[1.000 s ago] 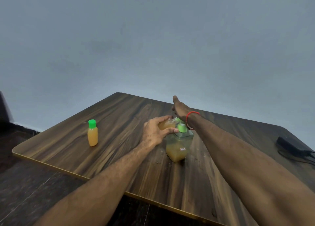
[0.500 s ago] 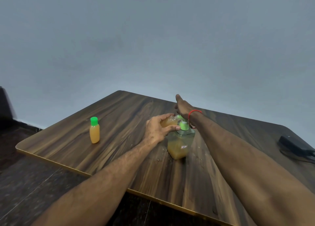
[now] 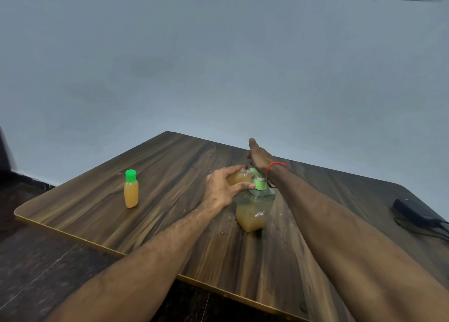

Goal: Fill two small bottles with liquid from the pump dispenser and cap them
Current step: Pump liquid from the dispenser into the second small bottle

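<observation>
A clear square pump dispenser (image 3: 252,212) with a green pump head and about half full of orange liquid stands mid-table. My left hand (image 3: 224,188) grips a small uncapped bottle (image 3: 239,177) of orange liquid, tilted at the pump's spout. My right hand (image 3: 258,158) rests on top of the pump head, with the fingers stretched forward and a red thread on the wrist. A second small bottle (image 3: 131,192) stands upright at the left, full of orange liquid, with a green cap on it.
The wooden table (image 3: 170,200) has small drops around the dispenser. A black power adapter (image 3: 410,211) with its cable lies at the right edge. The table's front edge runs close below my forearms, with dark floor beyond it.
Hands, bottle and dispenser keep the same pose. Only the camera has shifted slightly.
</observation>
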